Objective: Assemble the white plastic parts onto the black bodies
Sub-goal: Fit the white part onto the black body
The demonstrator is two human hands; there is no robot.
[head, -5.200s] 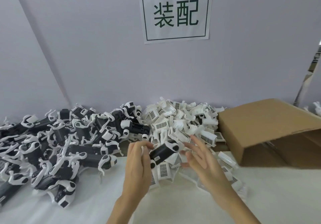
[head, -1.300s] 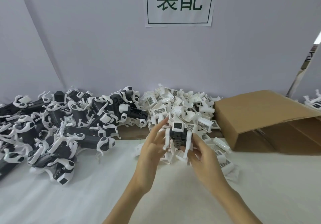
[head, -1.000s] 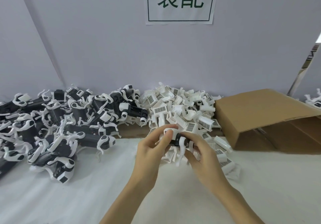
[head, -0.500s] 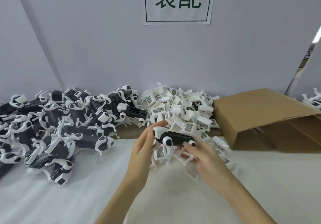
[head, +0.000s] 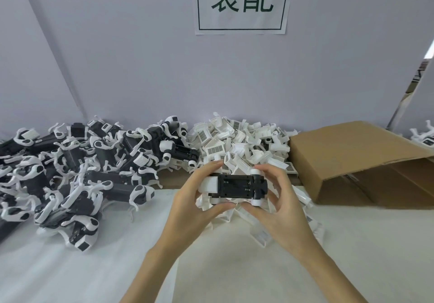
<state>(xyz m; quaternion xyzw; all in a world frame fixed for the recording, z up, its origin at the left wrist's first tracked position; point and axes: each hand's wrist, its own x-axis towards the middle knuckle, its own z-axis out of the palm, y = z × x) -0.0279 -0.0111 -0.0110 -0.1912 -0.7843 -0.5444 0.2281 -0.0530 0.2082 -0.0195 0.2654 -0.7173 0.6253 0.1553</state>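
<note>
Both hands hold one black body [head: 236, 186] level above the table, its flat underside facing me. My left hand [head: 192, 199] grips its left end, where a white plastic part [head: 209, 184] sits on it. My right hand [head: 273, 200] grips the right end, which carries white round caps [head: 256, 172]. A heap of loose white plastic parts [head: 239, 145] lies just behind the hands. At the left lies a pile of black bodies with white parts on them [head: 82, 171].
An open cardboard box [head: 347, 159] lies on its side at the right. A paper sign [head: 242, 4] hangs on the grey wall behind. White cloth [head: 234, 267] covers the table under my forearms. A few more white pieces [head: 422, 135] show at the far right edge.
The black body has been turned from upright to level, then rolled so its flat underside faces me. Both hands shifted their grip to its two ends.
</note>
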